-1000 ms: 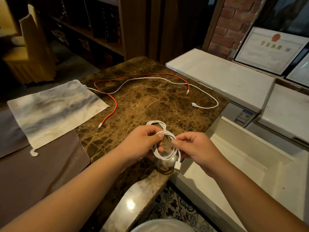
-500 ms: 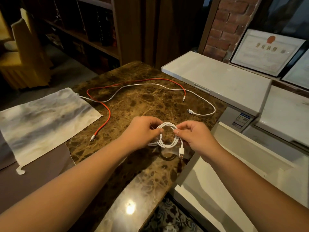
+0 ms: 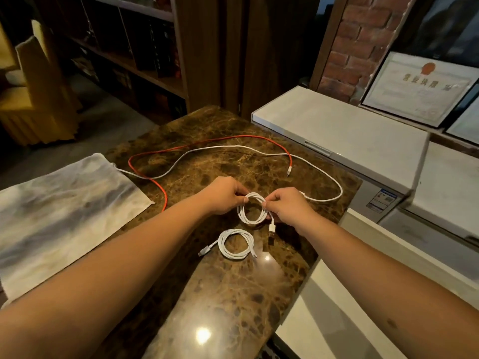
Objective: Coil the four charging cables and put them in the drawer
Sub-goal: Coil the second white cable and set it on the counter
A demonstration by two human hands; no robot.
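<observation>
I hold a coiled white cable [image 3: 251,218] above the marble table [image 3: 233,294]. My left hand [image 3: 224,194] pinches its left side and my right hand [image 3: 283,206] pinches its right side; a USB plug hangs from the coil. A second coiled white cable [image 3: 236,244] lies on the table just in front of my hands. Farther back, a red cable [image 3: 207,142] and a long white cable [image 3: 321,177] lie uncoiled across the table. The open white drawer [image 3: 334,314] is at the lower right, below the table's edge.
A grey-white cloth [image 3: 59,213] covers the table's left part. White cabinets [image 3: 342,130] stand to the right, with framed certificates [image 3: 420,86] against a brick wall. Dark shelves and a yellow-covered chair [image 3: 39,94] are behind on the left.
My hands have moved the held coil away from me and up the table. The view has shifted, so the second coiled cable on the table now shows in front of my hands.
</observation>
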